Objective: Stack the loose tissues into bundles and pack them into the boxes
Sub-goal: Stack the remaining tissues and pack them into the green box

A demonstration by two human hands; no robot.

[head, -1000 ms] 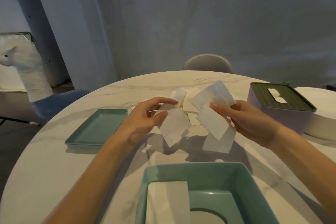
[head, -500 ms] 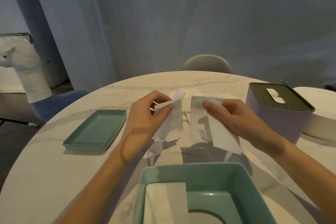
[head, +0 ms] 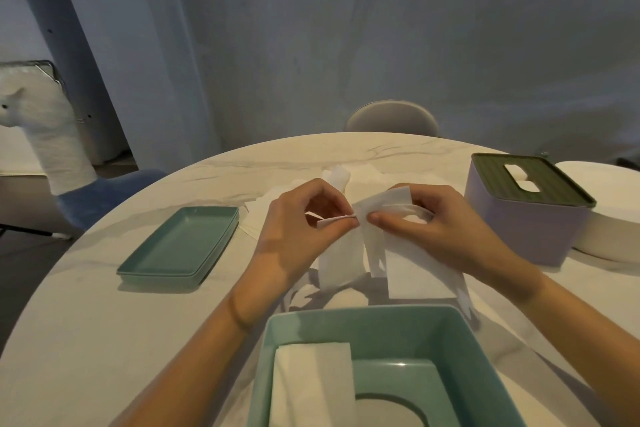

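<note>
tissues [head: 349, 253] hang between the two hands above the middle of the tabletop [head: 86, 315], just beyond the far rim of the open teal box [head: 485, 350] that sits at the near edge. the left hand [head: 298, 229] pinches the top edge of one folded sheet between thumb and curled fingers, the sheet drooping free below it. the right hand [head: 440, 225] holds a second, wider sheet, thumb pressed on its face and fingers curled behind; the two top edges meet or nearly meet, though from this angle i cannot tell whether they are squared up.

the likely trouble is misalignment: the paper is limp, held only at the top, so the lower ends may splay or fold over as the sheets are laid together, giving a crooked bundle. a loosened pinch would drop a sheet onto the loose tissues [head: 363, 177] lying farther back on the tabletop. a bundle [head: 311, 388] already lies in the left part of the box, so a careless drop could rumple it.

the teal lid [head: 180, 246] towards the left edge and the closed lilac box [head: 526, 215] with its green slotted top at the right edge show no readable brand, label or writing.
</note>
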